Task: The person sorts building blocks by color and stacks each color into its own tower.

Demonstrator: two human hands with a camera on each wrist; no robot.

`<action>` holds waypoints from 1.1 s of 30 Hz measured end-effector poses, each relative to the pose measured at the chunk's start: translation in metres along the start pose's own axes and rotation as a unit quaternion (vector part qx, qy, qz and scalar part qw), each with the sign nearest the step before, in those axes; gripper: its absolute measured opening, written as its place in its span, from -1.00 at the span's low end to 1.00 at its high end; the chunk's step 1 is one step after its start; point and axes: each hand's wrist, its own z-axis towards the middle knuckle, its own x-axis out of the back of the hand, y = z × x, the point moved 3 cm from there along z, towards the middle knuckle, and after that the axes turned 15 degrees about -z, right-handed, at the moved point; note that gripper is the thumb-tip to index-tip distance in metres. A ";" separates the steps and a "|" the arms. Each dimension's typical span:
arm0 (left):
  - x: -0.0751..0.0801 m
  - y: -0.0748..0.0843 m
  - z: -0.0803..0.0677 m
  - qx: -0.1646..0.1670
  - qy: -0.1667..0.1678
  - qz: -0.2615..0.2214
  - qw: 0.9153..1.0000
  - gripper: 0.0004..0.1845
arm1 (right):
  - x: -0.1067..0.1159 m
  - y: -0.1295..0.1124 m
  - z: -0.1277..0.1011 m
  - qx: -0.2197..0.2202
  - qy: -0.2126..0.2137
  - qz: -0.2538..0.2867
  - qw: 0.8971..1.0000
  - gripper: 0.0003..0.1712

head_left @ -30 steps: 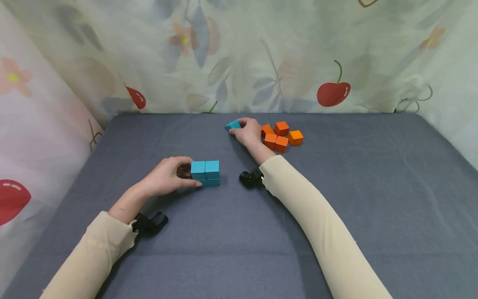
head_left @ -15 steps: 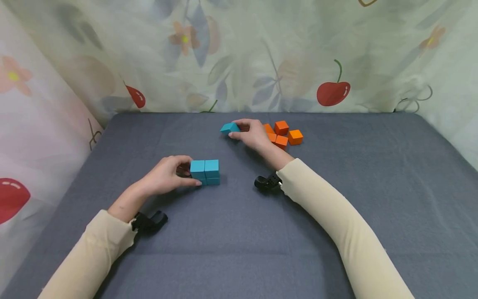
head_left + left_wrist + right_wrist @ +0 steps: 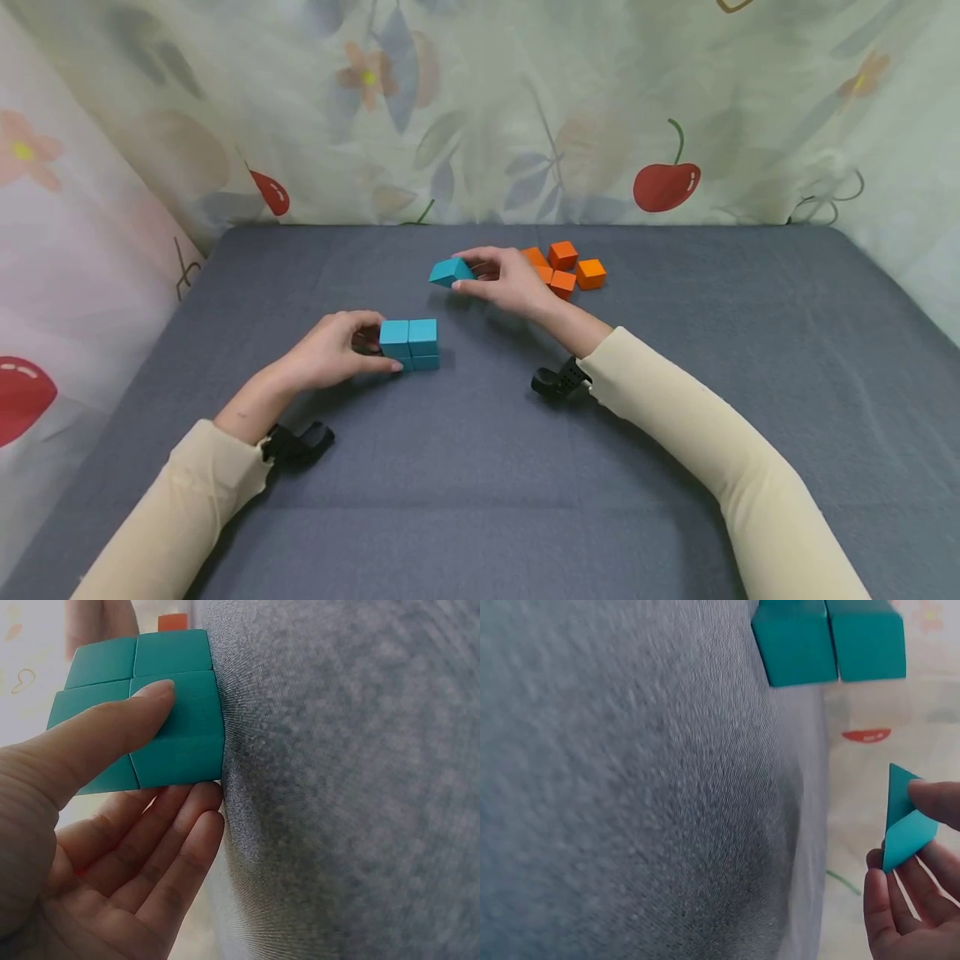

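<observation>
Head view | teal block stack [image 3: 409, 343] gripped by left hand [image 3: 330, 354] | loose teal block [image 3: 450, 272] pinched by right hand [image 3: 506, 279], at 1 o'clock of stack

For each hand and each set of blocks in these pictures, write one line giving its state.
Left hand: steadies the teal block stack, thumb pressed on its side.
Right hand: pinches a single teal block, lifted off the cloth.
Teal block stack: resting on the grey cloth.
Single teal block: held, tilted.
Orange blocks: loose cluster, untouched.

The head camera is looking forward and down from above; both wrist cameras are sitting close, low over the bench [image 3: 480, 467], sharing the teal block stack [image 3: 409, 343].
</observation>
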 end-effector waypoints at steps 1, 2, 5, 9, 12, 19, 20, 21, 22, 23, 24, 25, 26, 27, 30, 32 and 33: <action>0.000 0.000 0.000 0.000 0.000 0.000 1.000 -0.72 | 0.000 -0.002 -0.002 0.010 -0.001 0.001 1.000 -0.49; 0.000 0.000 0.000 -0.002 0.000 0.000 1.000 -0.72 | 0.000 -0.004 -0.004 0.019 -0.002 0.002 1.000 -0.50; 0.000 0.001 0.000 -0.002 -0.002 0.000 1.000 -0.72 | 0.000 -0.010 -0.009 0.042 -0.009 0.008 0.999 -0.51; 0.000 0.001 -0.001 -0.002 -0.003 0.000 1.000 -0.72 | 0.000 -0.018 -0.016 0.067 -0.016 0.014 0.998 -0.52; 0.000 0.001 -0.002 -0.004 -0.003 0.001 1.000 -0.72 | -0.001 -0.023 -0.020 0.084 -0.020 0.018 0.996 -0.51; 0.000 0.002 0.000 -0.007 -0.005 -0.002 1.000 -0.72 | -0.006 -0.030 -0.024 0.119 -0.035 0.022 0.992 -0.53; 0.000 0.002 0.000 -0.007 -0.005 -0.003 1.000 -0.72 | -0.007 -0.031 -0.025 0.124 -0.038 0.023 0.991 -0.54; 0.000 0.002 0.000 -0.007 -0.006 -0.004 1.000 -0.72 | -0.008 -0.032 -0.025 0.130 -0.039 0.023 0.990 -0.54; 0.000 0.002 0.000 -0.009 -0.007 -0.005 1.000 -0.71 | -0.009 -0.033 -0.025 0.135 -0.041 0.023 0.990 -0.54; 0.000 0.001 0.000 -0.009 -0.007 -0.006 1.000 -0.71 | -0.010 -0.034 -0.026 0.139 -0.043 0.024 0.989 -0.54; 0.000 0.001 0.000 -0.009 -0.007 -0.007 1.000 -0.71 | -0.010 -0.035 -0.026 0.142 -0.044 0.025 0.989 -0.55; 0.000 0.001 0.000 -0.009 -0.007 -0.007 1.000 -0.71 | -0.011 -0.036 -0.026 0.145 -0.046 0.026 0.988 -0.54; 0.000 0.001 0.000 -0.009 -0.007 -0.006 1.000 -0.71 | -0.012 -0.037 -0.026 0.148 -0.048 0.025 0.988 -0.54; 0.000 0.001 0.000 -0.009 -0.007 -0.006 1.000 -0.71 | -0.012 -0.037 -0.027 0.150 -0.049 0.024 0.987 -0.54; 0.000 0.001 0.000 -0.009 -0.006 -0.006 1.000 -0.69 | -0.014 -0.040 -0.028 0.160 -0.053 0.022 0.986 -0.55; 0.000 0.001 0.000 -0.009 -0.006 -0.004 1.000 -0.68 | -0.016 -0.043 -0.028 0.167 -0.056 0.020 0.984 -0.55; 0.000 0.001 0.000 -0.009 -0.005 -0.004 1.000 -0.68 | -0.016 -0.044 -0.029 0.169 -0.058 0.019 0.984 -0.55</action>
